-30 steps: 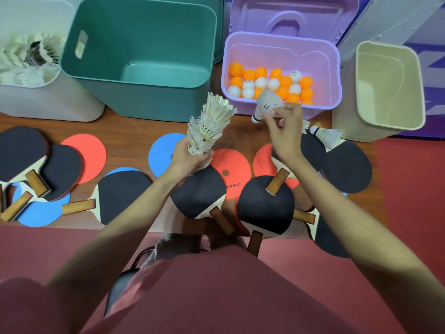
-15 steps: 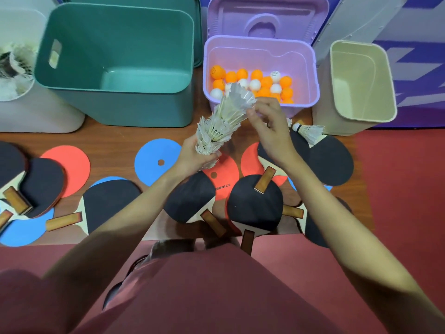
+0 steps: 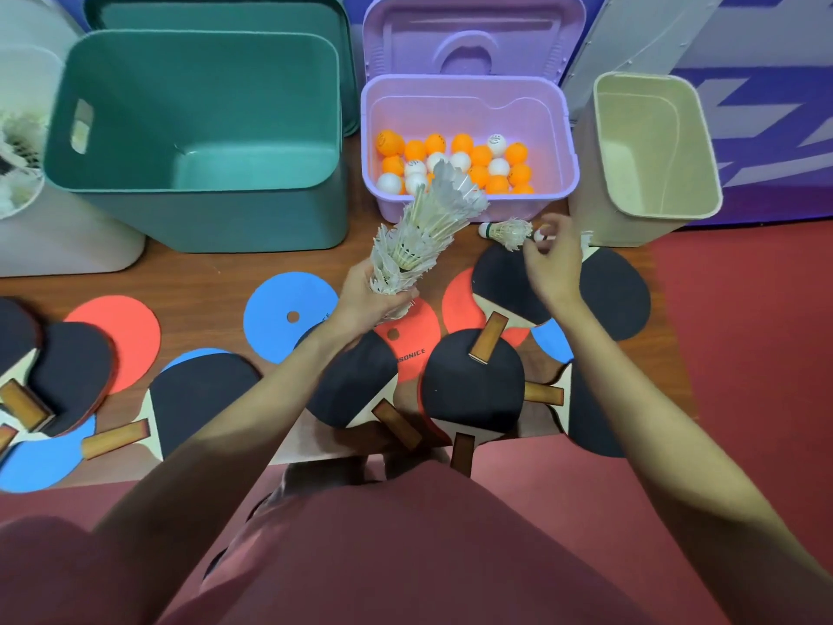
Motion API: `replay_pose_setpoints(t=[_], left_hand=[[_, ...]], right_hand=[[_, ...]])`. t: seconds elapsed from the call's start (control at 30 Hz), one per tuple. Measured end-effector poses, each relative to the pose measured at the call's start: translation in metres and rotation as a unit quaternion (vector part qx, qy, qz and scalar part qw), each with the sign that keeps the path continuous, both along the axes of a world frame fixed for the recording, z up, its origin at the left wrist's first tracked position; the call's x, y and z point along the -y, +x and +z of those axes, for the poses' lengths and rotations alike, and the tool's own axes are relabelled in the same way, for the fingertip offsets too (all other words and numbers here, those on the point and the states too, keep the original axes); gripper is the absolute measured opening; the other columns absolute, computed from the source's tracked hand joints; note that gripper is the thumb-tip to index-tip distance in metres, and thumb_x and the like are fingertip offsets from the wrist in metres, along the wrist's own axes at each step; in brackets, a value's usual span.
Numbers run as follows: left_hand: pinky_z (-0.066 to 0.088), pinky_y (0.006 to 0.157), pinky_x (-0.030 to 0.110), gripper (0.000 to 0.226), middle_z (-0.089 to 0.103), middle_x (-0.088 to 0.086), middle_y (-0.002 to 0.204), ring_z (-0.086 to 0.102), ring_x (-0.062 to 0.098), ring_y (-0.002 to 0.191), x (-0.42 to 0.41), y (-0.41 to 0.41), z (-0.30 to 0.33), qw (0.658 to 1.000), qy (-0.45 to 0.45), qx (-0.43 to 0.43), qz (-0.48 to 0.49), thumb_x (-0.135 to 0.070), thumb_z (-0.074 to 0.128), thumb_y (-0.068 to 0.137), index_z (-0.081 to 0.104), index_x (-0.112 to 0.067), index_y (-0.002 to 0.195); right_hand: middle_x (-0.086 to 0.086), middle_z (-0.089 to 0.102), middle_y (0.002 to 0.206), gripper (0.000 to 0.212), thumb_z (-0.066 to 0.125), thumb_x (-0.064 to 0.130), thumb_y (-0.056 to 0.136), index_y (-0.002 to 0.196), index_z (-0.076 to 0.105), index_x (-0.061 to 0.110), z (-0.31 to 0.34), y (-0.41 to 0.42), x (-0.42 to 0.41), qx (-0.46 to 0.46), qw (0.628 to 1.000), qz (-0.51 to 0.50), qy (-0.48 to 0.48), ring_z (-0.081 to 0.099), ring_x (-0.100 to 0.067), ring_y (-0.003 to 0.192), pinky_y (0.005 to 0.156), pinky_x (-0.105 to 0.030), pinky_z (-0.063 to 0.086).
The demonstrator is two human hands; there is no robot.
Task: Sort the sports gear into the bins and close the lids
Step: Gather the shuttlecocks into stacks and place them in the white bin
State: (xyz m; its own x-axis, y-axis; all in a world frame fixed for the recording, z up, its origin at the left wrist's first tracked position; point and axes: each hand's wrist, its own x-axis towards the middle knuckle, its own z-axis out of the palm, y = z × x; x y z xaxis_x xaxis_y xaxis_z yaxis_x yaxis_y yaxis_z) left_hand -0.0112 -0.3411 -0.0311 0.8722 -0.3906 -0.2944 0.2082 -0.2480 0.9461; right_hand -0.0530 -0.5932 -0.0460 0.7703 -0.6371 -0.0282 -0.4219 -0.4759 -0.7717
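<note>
Head view: wooden floor (image 3: 203,272), red mat (image 3: 743,354); left grip (image 3: 365,300) clamps shuttlecock stack (image 3: 419,236).

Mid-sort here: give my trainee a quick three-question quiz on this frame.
1. True or false: the green bin holds paddles.
2. Which bin contains the orange and white balls? A) beige bin B) purple bin C) green bin
3. What does the left hand hold?

Key: 1. False, nothing shows inside it. 2. B. 3. A nested shuttlecock stack; the right hand reaches at a loose shuttlecock.
</note>
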Motion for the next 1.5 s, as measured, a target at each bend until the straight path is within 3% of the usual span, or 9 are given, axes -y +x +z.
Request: replay_pose_setpoints(t=[0.23,0.4,0.63,0.8,0.9,1.03,1.2,1.33,1.5], left_hand=[[0.043,0.055,0.007,0.033,0.057,-0.003,0.077,0.054,-0.010,0.053,-0.002,0.003,0.000,1.000,0.017,0.011,-0.001,0.015,0.068,0.077,0.053,-0.004,0.099],[0.043,0.055,0.005,0.033,0.057,-0.005,0.077,0.055,-0.012,0.055,-0.008,0.001,-0.006,0.999,0.041,0.016,0.012,0.014,0.068,0.077,0.054,-0.007,0.097],[0.045,0.067,0.005,0.044,0.063,-0.003,0.095,0.058,-0.017,0.071,-0.022,0.001,-0.015,0.998,0.064,0.024,0.010,0.010,0.072,0.075,0.058,-0.004,0.114],[0.043,0.064,0.004,0.042,0.060,-0.012,0.088,0.057,-0.019,0.068,-0.022,-0.002,-0.015,0.998,0.063,0.030,0.010,0.010,0.072,0.075,0.056,-0.011,0.108],[0.045,0.064,0.005,0.040,0.061,-0.011,0.088,0.058,-0.017,0.069,-0.021,-0.002,-0.016,0.998,0.060,0.032,0.010,0.010,0.073,0.075,0.058,-0.008,0.107],[0.046,0.061,0.006,0.037,0.061,-0.007,0.086,0.059,-0.014,0.066,-0.018,-0.004,-0.016,0.998,0.052,0.038,0.002,0.010,0.072,0.076,0.057,-0.010,0.103],[0.047,0.062,0.006,0.042,0.060,-0.007,0.085,0.058,-0.014,0.065,-0.020,-0.003,-0.020,0.997,0.053,0.050,-0.003,0.011,0.072,0.075,0.056,-0.014,0.105],[0.046,0.067,0.006,0.039,0.062,-0.003,0.091,0.058,-0.014,0.071,-0.024,0.000,-0.024,0.996,0.068,0.064,-0.010,0.008,0.074,0.074,0.059,-0.011,0.105],[0.045,0.066,0.005,0.039,0.061,-0.011,0.087,0.057,-0.018,0.070,-0.020,0.000,-0.023,0.995,0.068,0.067,-0.033,0.010,0.073,0.074,0.058,-0.011,0.103]], right_hand=[[-0.010,0.064,0.108,0.045,0.067,0.023,0.086,0.121,0.053,-0.001,-0.030,0.028,0.001,-0.109,0.990,-0.040,0.074,0.060,-0.022,0.101,0.086,-0.029,0.044],[-0.017,0.071,0.090,0.020,0.051,0.004,0.082,0.083,0.071,-0.002,-0.045,0.032,-0.002,-0.114,0.986,-0.052,0.106,0.066,-0.029,0.091,0.075,-0.028,0.050],[-0.014,0.062,0.106,0.025,0.055,0.004,0.083,0.108,0.058,0.002,-0.045,0.005,-0.007,-0.091,0.996,-0.027,-0.003,0.060,-0.025,0.096,0.083,-0.031,0.048],[-0.018,0.041,0.129,0.049,0.062,0.006,0.080,0.125,0.044,0.005,-0.037,0.000,0.004,-0.095,0.970,-0.145,-0.171,0.042,-0.031,0.116,0.096,-0.032,0.037],[-0.019,0.037,0.134,0.055,0.064,0.012,0.083,0.132,0.041,0.011,-0.037,0.001,0.018,-0.125,0.965,-0.192,-0.124,0.039,-0.033,0.119,0.099,-0.037,0.036],[-0.012,0.054,0.123,0.030,0.055,0.009,0.089,0.117,0.062,0.016,-0.038,0.002,0.031,-0.138,0.969,-0.171,-0.116,0.047,-0.032,0.115,0.098,-0.038,0.036],[-0.010,0.069,0.095,0.025,0.048,0.007,0.082,0.096,0.069,0.004,-0.015,-0.002,0.017,0.060,0.982,-0.172,-0.043,0.063,-0.026,0.094,0.083,-0.029,0.048],[-0.005,0.066,0.092,0.013,0.053,0.004,0.086,0.095,0.062,0.006,0.034,-0.011,-0.015,0.252,0.966,-0.058,-0.007,0.062,-0.019,0.087,0.076,-0.023,0.048],[0.010,0.059,0.094,0.013,0.051,0.000,0.089,0.098,0.059,0.007,0.076,-0.016,-0.034,0.244,0.959,0.136,-0.040,0.059,-0.016,0.090,0.079,-0.029,0.047]])
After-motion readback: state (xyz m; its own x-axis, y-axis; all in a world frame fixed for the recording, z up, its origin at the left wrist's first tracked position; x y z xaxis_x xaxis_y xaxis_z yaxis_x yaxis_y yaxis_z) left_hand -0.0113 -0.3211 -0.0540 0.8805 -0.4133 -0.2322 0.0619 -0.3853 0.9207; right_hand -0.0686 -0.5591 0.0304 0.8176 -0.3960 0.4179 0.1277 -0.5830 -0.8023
